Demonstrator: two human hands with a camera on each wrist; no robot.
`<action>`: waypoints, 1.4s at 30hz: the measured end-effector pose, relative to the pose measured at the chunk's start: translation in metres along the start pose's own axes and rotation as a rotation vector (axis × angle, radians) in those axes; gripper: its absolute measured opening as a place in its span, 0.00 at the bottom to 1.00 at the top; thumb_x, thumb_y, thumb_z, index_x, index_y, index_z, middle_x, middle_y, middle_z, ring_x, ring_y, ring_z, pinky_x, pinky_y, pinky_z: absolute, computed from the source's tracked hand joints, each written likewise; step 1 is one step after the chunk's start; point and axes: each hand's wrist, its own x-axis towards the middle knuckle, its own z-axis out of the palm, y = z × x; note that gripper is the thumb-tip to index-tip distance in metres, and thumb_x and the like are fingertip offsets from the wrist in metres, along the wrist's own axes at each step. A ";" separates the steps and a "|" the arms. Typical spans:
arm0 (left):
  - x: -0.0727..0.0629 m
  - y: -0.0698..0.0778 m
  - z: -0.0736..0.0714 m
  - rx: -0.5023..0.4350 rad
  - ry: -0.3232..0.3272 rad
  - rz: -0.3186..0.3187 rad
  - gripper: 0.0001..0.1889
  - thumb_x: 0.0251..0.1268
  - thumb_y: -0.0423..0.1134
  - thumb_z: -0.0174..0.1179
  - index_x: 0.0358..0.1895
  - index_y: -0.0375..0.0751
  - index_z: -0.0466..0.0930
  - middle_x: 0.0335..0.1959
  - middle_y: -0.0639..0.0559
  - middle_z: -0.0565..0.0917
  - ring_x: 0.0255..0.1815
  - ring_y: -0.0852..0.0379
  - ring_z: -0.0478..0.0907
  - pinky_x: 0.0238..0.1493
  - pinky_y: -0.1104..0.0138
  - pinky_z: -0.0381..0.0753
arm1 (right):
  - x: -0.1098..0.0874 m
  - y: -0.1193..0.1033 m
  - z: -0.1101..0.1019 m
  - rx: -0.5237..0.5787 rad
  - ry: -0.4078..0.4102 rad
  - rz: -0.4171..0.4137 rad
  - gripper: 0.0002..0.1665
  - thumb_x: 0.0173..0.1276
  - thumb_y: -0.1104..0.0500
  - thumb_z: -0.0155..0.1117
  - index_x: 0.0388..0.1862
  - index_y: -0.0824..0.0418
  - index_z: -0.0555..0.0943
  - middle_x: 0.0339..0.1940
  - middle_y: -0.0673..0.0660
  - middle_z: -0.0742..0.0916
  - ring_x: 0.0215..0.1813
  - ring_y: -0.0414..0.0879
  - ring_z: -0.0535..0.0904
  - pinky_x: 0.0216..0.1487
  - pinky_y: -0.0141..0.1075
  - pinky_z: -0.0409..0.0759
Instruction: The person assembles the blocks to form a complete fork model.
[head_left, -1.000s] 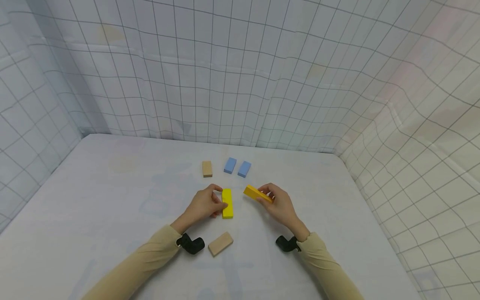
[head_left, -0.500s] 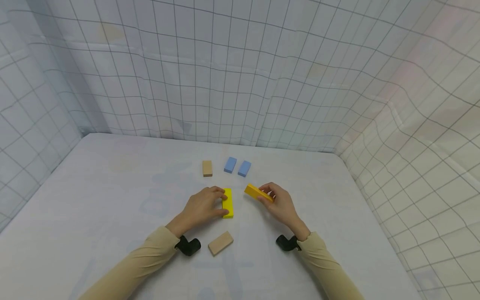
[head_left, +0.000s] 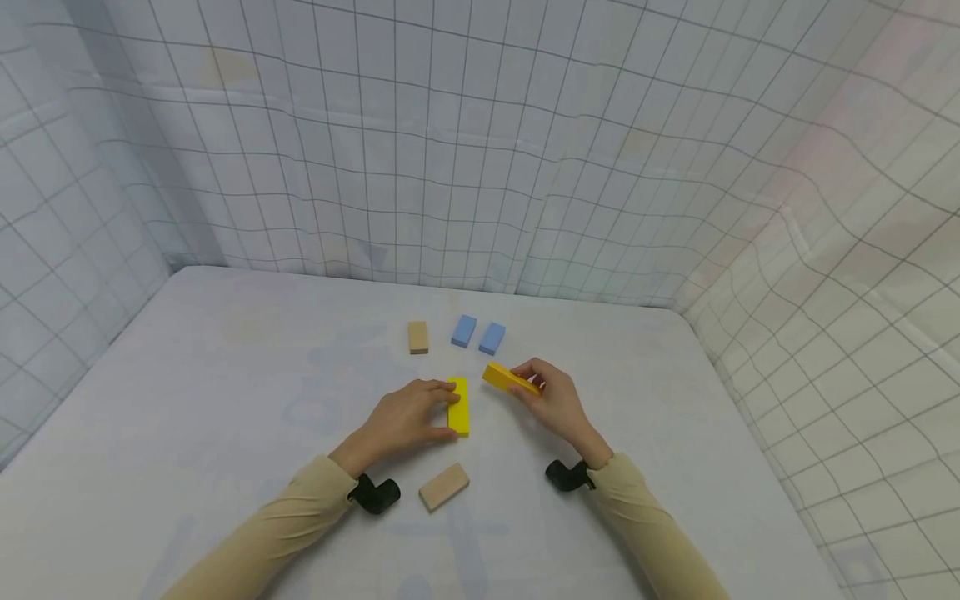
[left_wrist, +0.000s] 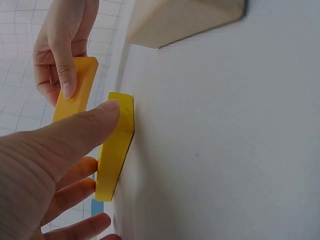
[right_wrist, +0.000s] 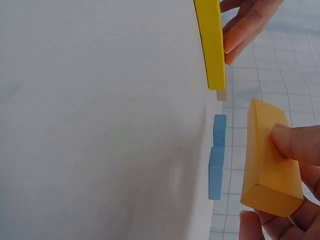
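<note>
The left hand [head_left: 405,417] reaches over a yellow wooden block [head_left: 462,422] that lies lengthwise on the table. Its thumb [left_wrist: 107,112] is at the near end, while the spread fingers [right_wrist: 235,40] touch the upper face toward the far end. Just to the right, the right hand [head_left: 557,400] holds an orange-yellow block [head_left: 498,377] above the table. In the right wrist view, the thumb [right_wrist: 292,140] presses the broad face of this orange-yellow block [right_wrist: 267,150], with fingers behind it. Its free end points left toward the yellow block.
Two blue blocks [head_left: 463,331] lie side by side beyond the hands. A tan wooden block [head_left: 417,337] is left of them, and another tan block [head_left: 444,487] lies near the left wrist. Grid-patterned curtains [head_left: 465,167] enclose the white table [head_left: 225,400].
The left hand's fingers have uncurled from the yellow block's left side and spread over its top, thumb at the near end. The right hand has shifted slightly up and left with the orange-yellow block.
</note>
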 end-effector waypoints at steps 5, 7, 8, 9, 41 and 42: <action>0.000 -0.002 0.002 -0.010 -0.008 0.014 0.30 0.53 0.53 0.69 0.58 0.43 0.79 0.62 0.51 0.74 0.61 0.50 0.70 0.57 0.56 0.71 | 0.011 -0.004 0.005 0.006 -0.014 -0.034 0.10 0.58 0.62 0.72 0.39 0.59 0.83 0.37 0.51 0.85 0.34 0.44 0.75 0.37 0.38 0.77; 0.000 -0.003 0.003 -0.019 -0.012 0.023 0.29 0.54 0.53 0.69 0.59 0.43 0.79 0.62 0.51 0.74 0.62 0.50 0.69 0.57 0.56 0.71 | 0.016 -0.005 0.008 0.005 -0.026 -0.043 0.10 0.59 0.61 0.71 0.40 0.59 0.83 0.38 0.51 0.85 0.34 0.44 0.76 0.38 0.38 0.77; 0.000 -0.003 0.003 -0.022 -0.009 0.030 0.29 0.54 0.53 0.68 0.59 0.43 0.78 0.62 0.51 0.74 0.62 0.50 0.69 0.57 0.55 0.71 | 0.019 -0.006 0.009 0.004 -0.031 -0.047 0.10 0.59 0.62 0.71 0.40 0.59 0.83 0.38 0.51 0.85 0.35 0.44 0.76 0.39 0.38 0.77; 0.000 -0.004 0.004 -0.023 -0.007 0.038 0.29 0.55 0.53 0.68 0.59 0.43 0.78 0.62 0.51 0.74 0.62 0.50 0.69 0.57 0.55 0.72 | 0.022 -0.007 0.011 0.001 -0.036 -0.052 0.10 0.59 0.62 0.71 0.40 0.60 0.83 0.38 0.51 0.86 0.35 0.44 0.76 0.40 0.38 0.77; -0.005 -0.007 0.009 -0.054 0.083 0.111 0.22 0.56 0.50 0.68 0.53 0.45 0.83 0.59 0.54 0.77 0.59 0.52 0.72 0.56 0.56 0.72 | 0.069 -0.021 0.040 -0.006 -0.301 0.000 0.08 0.64 0.59 0.67 0.42 0.59 0.83 0.39 0.51 0.85 0.42 0.46 0.77 0.49 0.37 0.75; -0.005 -0.007 0.010 -0.053 0.087 0.112 0.22 0.56 0.50 0.68 0.53 0.45 0.83 0.58 0.54 0.78 0.59 0.52 0.72 0.55 0.56 0.72 | 0.070 -0.021 0.040 -0.005 -0.309 0.000 0.08 0.64 0.59 0.67 0.42 0.59 0.83 0.39 0.52 0.85 0.42 0.45 0.77 0.49 0.37 0.75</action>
